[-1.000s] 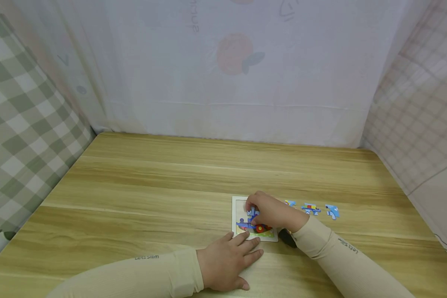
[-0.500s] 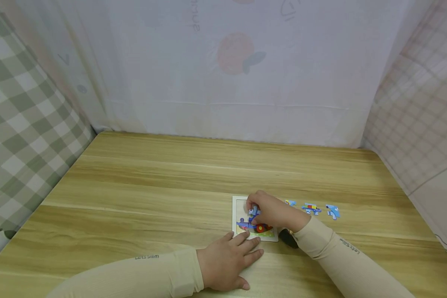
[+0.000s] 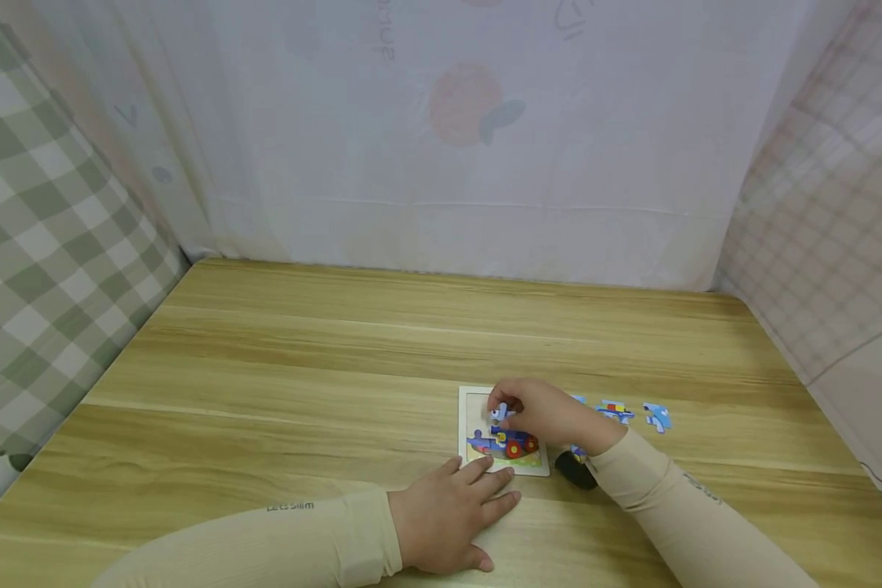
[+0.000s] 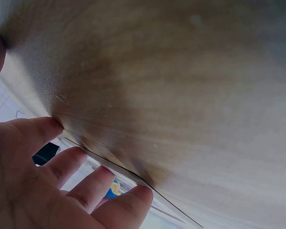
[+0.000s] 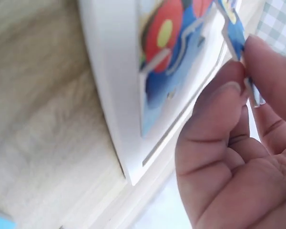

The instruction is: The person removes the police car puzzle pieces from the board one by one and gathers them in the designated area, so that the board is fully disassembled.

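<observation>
My right hand (image 3: 540,415) pinches a blue jigsaw piece (image 3: 499,415) between thumb and fingers, over the white-framed puzzle board (image 3: 462,420). In the right wrist view the held piece (image 5: 234,36) stands tilted, apart from the board (image 5: 112,90). Several fitted pieces (image 3: 513,448) with red wheels and blue shapes fill the board's lower part; its upper left shows bare backing. My left hand (image 3: 452,518) lies with fingers spread, fingertips on the board's near edge. The left wrist view shows those fingers (image 4: 93,188) along the edge.
Loose jigsaw pieces lie right of the board: one with red and yellow (image 3: 614,410), a light blue one (image 3: 657,417), and others partly hidden by the right arm. A black object (image 3: 576,471) sits by the right wrist. A pale curtain (image 3: 323,163) hangs behind the wooden table (image 3: 265,367).
My right hand has shifted slightly right and up with the piece, uncovering more of the fitted pieces, including a second red wheel. The left hand has stayed in place.
</observation>
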A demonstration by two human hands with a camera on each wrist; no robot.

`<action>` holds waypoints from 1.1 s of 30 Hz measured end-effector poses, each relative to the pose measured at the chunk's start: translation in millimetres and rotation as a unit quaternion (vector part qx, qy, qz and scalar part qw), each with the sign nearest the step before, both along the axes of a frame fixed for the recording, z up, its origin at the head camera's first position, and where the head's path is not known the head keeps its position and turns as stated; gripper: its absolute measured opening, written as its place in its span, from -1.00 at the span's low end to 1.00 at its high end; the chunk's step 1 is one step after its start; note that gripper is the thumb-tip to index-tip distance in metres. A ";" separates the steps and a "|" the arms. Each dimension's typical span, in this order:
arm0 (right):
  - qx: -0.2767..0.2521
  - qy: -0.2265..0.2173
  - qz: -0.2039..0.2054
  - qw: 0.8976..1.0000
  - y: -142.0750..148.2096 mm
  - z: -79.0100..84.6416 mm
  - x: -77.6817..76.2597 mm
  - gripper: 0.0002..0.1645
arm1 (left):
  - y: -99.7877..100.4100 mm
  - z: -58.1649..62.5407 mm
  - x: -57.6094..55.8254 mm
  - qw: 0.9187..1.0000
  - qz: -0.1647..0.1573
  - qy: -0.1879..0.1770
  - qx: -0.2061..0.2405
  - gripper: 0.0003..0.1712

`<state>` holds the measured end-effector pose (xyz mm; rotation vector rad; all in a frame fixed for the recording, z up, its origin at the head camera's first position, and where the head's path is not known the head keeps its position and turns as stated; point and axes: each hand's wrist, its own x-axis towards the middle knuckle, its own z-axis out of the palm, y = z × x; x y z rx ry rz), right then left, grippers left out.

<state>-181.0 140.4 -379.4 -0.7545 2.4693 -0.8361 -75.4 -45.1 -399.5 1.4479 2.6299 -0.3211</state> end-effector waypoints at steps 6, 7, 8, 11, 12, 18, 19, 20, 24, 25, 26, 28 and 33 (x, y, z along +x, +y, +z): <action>-0.026 -0.012 -0.022 0.999 7.9 3.0 -1.4 -0.86 | 1.0 -0.3 -0.4 1.000 0.001 -0.005 0.000 -0.17; -0.027 -0.011 -0.025 0.999 9.7 3.5 -1.7 -0.87 | 1.0 -0.4 -0.2 1.000 0.001 -0.004 0.000 -0.17; -0.030 -0.011 -0.027 0.999 11.5 3.7 -2.1 -0.87 | 1.1 -0.4 -0.1 1.000 0.002 -0.004 -0.001 -0.17; -0.034 -0.002 -0.035 0.999 17.2 5.3 -2.6 -0.88 | 1.5 -0.8 -0.1 1.000 0.005 -0.004 -0.003 -0.17; -0.036 -0.001 -0.039 0.999 19.1 6.3 -2.6 -0.89 | 1.3 -0.5 0.3 1.000 0.006 -0.003 -0.003 -0.17; -0.053 -0.015 -0.062 0.997 32.4 11.1 -4.1 -0.93 | 0.3 0.4 0.8 1.000 0.005 -0.004 0.000 -0.17; -0.059 -0.019 -0.064 0.996 35.4 11.6 -4.7 -0.93 | 0.2 0.4 0.7 1.000 0.005 -0.005 0.000 -0.17; -0.065 -0.023 -0.064 0.996 38.5 12.1 -5.3 -0.92 | 0.3 0.2 0.4 1.000 0.004 -0.006 0.001 -0.17; -0.084 -0.040 -0.070 0.993 51.0 14.7 -6.0 -0.89 | 0.2 -0.1 0.1 1.000 0.005 -0.010 0.001 -0.17; -0.086 -0.044 -0.074 0.993 53.8 15.5 -6.0 -0.89 | 0.1 -0.2 0.1 1.000 0.005 -0.011 0.001 -0.17; -0.087 -0.047 -0.079 0.992 56.6 16.3 -5.8 -0.87 | 0.2 -0.3 0.2 1.000 0.006 -0.012 0.002 -0.17; -0.088 -0.049 -0.091 0.991 62.0 17.4 -5.4 -0.86 | 0.1 -0.3 0.4 1.000 0.006 -0.013 0.004 -0.17; -0.085 -0.050 -0.116 0.988 76.5 18.1 -4.8 -0.84 | -0.3 0.0 1.5 1.000 0.006 -0.007 0.006 -0.17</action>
